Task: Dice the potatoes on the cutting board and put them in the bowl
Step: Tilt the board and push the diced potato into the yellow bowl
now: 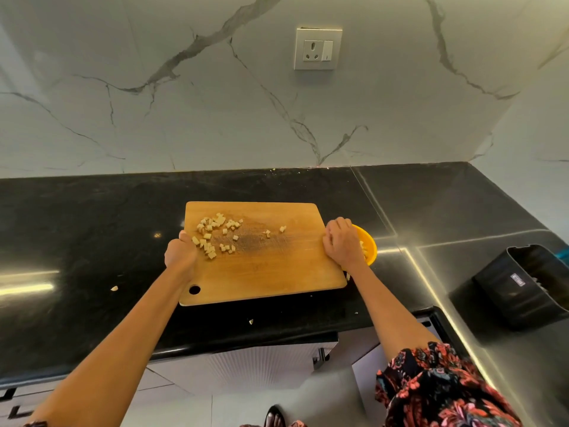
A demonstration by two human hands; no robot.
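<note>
Head view, only one. Landmark: rectangular wooden cutting board (264,257) with a round hole at its near-left corner, lying on the black stone counter (92,226).

Left hand (180,254): arm stretched forward, fingers curled round the board's left edge, thumb on top, gripping the board. Just right of the thumb sits the main cluster of pale diced potato cubes (215,234), on the board's far-left part. A few loose cubes (274,231) lie nearer the board's centre, apart from the cluster.

Right hand (343,245): arm stretched forward, hand at the board's right edge, back of hand up, fingers bent downward over the edge toward the round orange bowl (369,245). Can't tell whether it holds cubes or the bowl rim; fingertips are hidden behind the hand.

Bowl: touching or just beside the board's right edge, mostly covered by the right hand. Only its right arc shows, with some pale potato pieces inside.

Hard to make out:
- whether the board's left side is lifted or flat
- small pale scraps (114,288) on the counter left of the board, and another near its front edge

Right of the board, well apart: black plastic container (523,285), cut off by the frame edge, contents unclear. Floral-print sleeve (431,383) at the bottom right, partly cropped.
</note>
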